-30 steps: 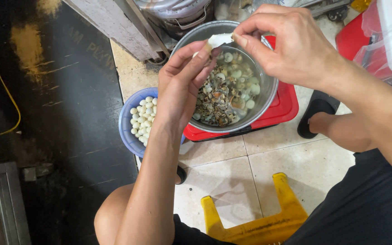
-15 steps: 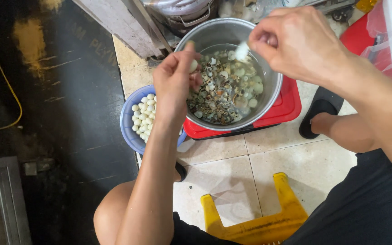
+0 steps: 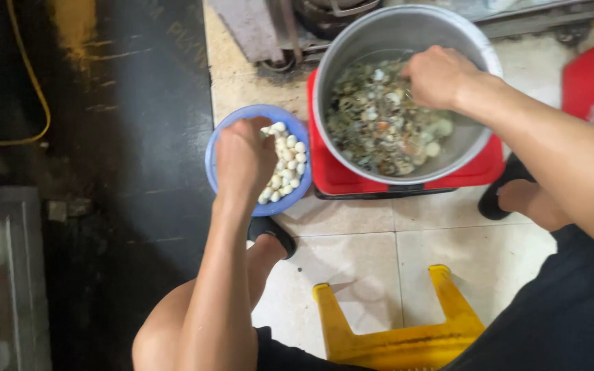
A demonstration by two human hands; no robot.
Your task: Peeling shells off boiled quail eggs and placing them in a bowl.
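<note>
The floor (image 3: 372,247) is pale square tile with dark grout lines; to the left of the left fingers it gives way to a dark, scuffed stretch crossed by a yellow cable (image 3: 32,82). A blue bowl (image 3: 218,148) of small white peeled eggs sits on the tile under the left fingers. Just beside it, a red stool (image 3: 331,175) stands below the right fingers and carries a steel pot. Nearer the person than both sets of fingers stand a yellow stool (image 3: 393,330) and two black sandals (image 3: 273,233), one on each side
</note>
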